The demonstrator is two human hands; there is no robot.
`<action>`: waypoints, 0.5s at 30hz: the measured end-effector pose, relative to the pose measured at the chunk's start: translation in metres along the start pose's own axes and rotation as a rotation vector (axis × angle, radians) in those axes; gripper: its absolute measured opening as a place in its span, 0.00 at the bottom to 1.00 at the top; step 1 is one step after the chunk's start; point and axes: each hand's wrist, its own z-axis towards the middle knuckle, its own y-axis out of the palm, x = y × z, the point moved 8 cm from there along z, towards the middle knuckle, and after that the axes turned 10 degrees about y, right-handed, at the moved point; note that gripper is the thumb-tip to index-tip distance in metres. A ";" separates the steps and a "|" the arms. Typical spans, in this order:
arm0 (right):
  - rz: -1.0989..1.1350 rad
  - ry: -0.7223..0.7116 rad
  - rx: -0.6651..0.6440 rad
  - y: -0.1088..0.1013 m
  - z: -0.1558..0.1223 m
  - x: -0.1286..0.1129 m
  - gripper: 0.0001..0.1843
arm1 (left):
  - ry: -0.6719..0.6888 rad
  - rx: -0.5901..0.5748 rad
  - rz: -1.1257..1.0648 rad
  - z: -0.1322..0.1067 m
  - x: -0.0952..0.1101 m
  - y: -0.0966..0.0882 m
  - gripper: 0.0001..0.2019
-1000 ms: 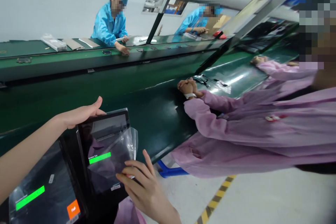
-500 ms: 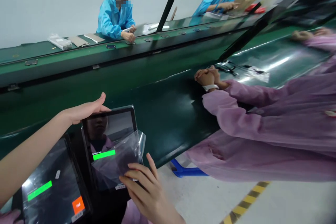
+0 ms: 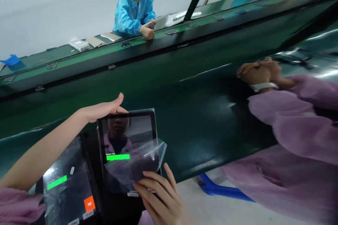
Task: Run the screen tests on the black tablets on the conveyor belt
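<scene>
My left hand (image 3: 101, 110) grips the top left edge of a black tablet (image 3: 126, 132) that stands tilted at the near edge of the green table. Its screen shows a green bar. My right hand (image 3: 161, 200) pinches the lower corner of a clear protective film (image 3: 139, 161), which is peeled up and curling off the screen's lower right. A second tablet (image 3: 70, 191) lies just to the left, its screen showing a green bar and an orange button under film.
A dark green conveyor belt (image 3: 185, 63) runs across the view. A co-worker in a pink sleeve (image 3: 290, 112) rests clasped hands on the table at right. Across the belt sits a person in a blue coat (image 3: 134, 10), with packets and small parts along the far bench.
The view has swung left and down, so everything shifts to the right. Both hands keep their hold on the tablet and film; the film stays peeled about the same amount.
</scene>
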 end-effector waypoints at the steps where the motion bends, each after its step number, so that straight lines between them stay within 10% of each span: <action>1: 0.002 -0.010 -0.011 0.000 0.000 0.000 0.15 | -0.007 0.015 0.022 0.000 0.000 -0.001 0.43; 15: 0.129 0.061 -0.017 -0.008 0.005 0.011 0.13 | -0.037 -0.021 -0.140 0.007 -0.009 -0.004 0.43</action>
